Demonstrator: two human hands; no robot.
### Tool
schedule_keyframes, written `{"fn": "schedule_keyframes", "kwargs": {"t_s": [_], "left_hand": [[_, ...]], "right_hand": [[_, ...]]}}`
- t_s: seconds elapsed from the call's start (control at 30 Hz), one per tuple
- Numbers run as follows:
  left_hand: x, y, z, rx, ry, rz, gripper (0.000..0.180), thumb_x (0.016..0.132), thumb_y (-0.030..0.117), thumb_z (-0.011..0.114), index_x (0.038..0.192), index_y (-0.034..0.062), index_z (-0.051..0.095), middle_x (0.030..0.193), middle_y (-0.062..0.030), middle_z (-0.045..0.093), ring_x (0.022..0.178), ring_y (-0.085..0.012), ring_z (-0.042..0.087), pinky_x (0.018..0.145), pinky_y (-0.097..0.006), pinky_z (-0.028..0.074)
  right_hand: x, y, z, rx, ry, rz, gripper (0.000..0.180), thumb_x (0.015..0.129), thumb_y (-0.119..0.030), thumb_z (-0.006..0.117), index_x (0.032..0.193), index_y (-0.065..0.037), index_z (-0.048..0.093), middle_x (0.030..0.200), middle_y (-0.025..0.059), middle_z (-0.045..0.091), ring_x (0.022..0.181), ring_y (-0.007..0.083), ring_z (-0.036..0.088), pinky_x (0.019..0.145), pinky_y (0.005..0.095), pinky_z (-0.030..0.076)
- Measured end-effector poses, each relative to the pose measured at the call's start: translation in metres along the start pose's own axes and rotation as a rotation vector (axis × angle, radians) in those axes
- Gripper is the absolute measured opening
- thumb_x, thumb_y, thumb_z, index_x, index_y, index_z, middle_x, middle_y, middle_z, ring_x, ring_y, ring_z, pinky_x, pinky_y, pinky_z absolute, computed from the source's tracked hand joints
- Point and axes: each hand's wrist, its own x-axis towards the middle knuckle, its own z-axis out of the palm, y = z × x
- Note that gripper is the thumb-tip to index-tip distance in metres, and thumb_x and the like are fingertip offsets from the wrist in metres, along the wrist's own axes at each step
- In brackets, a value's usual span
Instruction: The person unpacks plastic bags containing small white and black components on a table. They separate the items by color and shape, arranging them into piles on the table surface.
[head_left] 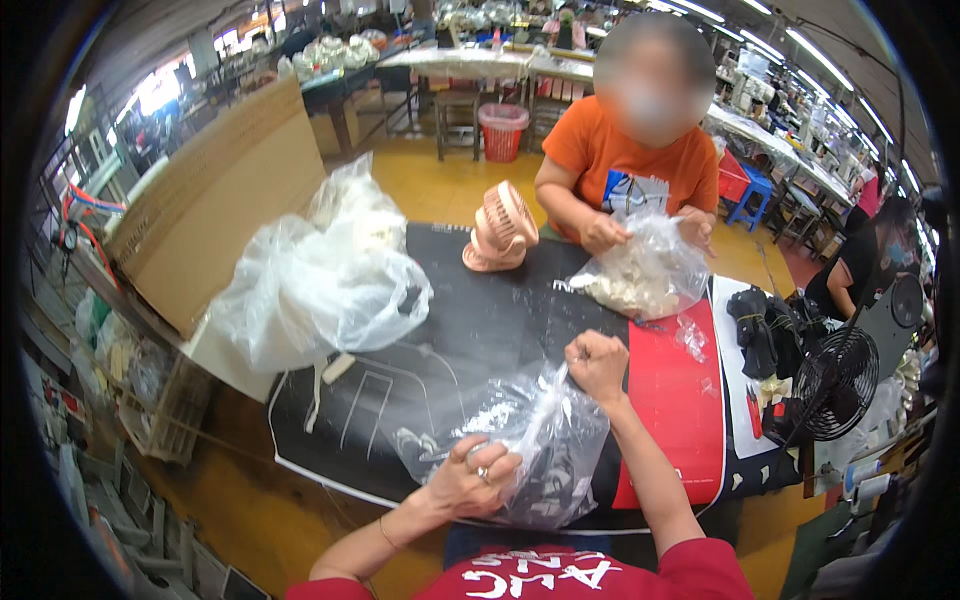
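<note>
Low in the centre of the frame, my left hand (478, 478) presses down on a clear, crinkled plastic bag holding small dark and pale pieces (545, 455), fingers spread and curled over its near side. My right hand (597, 363) is closed in a fist on the bag's gathered neck, pulling it up and away from me, so the film is stretched taut between the two hands. The bag rests on the black mat covering the tabletop (480, 320), near the table's front edge.

I judge the film to be the weak point: with one hand pinning and the other hauling, the thin plastic could tear at the neck, or the neck could slip out of the fist and let the pieces spill over the near edge. The bag's bulge already hangs close to that edge.

Right of the right hand lies a red rectangular sheet (675, 400); a tug that way could drag the bag over it and shift it. Further right stands a small black desk fan with a wire grille (838, 385), whose draught, if it is running, could flutter loose film. Across the table, a person in an orange shirt (630, 150) handles another clear bag of pale pieces (640, 270). A small pink fan (500, 228) and a large, puffed, clear plastic bag (320, 280) sit at upper left.
</note>
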Motion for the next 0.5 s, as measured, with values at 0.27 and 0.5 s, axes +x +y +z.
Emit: {"fn": "schedule_keyframes", "kwargs": {"t_s": [0.27, 0.5], "left_hand": [[-0.016, 0.018, -0.014, -0.226, 0.214, -0.477, 0.016, 0.069, 0.017, 0.072, 0.081, 0.0094, 0.065, 0.096, -0.0064, 0.06, 0.094, -0.0238, 0.057, 0.087, -0.045, 0.04], [-0.009, 0.009, -0.001, -0.511, 0.419, -0.571, 0.024, 0.072, 0.009, 0.069, 0.096, 0.0037, 0.065, 0.104, -0.0124, 0.06, 0.099, -0.0293, 0.057, 0.088, -0.044, 0.044]], "right_hand": [[-0.003, -0.005, -0.052, 0.304, -0.476, 0.479, 0.026, 0.084, -0.03, 0.074, 0.083, -0.007, 0.063, 0.075, 0.0081, 0.064, 0.073, 0.0229, 0.065, 0.072, 0.0384, 0.049], [-0.055, -0.061, -0.082, 0.658, -0.585, 0.041, 0.115, 0.071, -0.046, 0.085, 0.157, -0.014, 0.016, 0.16, 0.0176, 0.016, 0.14, 0.0413, 0.035, 0.11, 0.0451, 0.039]]}}
